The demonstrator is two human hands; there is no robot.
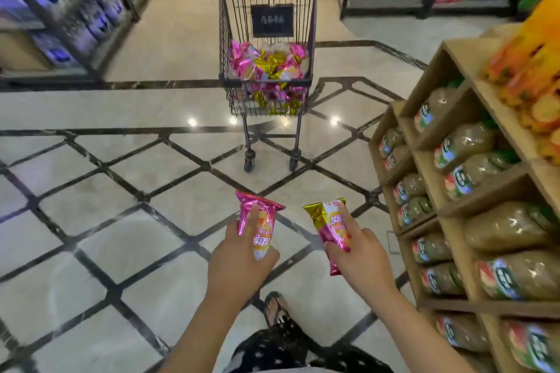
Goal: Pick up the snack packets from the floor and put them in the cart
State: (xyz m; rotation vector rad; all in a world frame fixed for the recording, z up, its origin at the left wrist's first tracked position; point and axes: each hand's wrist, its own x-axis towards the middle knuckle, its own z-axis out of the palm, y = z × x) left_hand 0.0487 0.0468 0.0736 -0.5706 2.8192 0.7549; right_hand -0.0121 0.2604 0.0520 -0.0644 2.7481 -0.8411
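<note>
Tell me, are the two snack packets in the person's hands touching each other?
Apart. The head view shows a strip of floor between the pink packet in the left hand and the gold-topped packet in the right hand.

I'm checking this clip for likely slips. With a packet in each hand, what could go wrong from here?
The cart stands well ahead; a toss from here may miss it.
The left hand holds the pink packet by its lower end, so it may slip.
The right hand, holding the gold-topped packet, is near the wooden shelf and might brush it.
</note>
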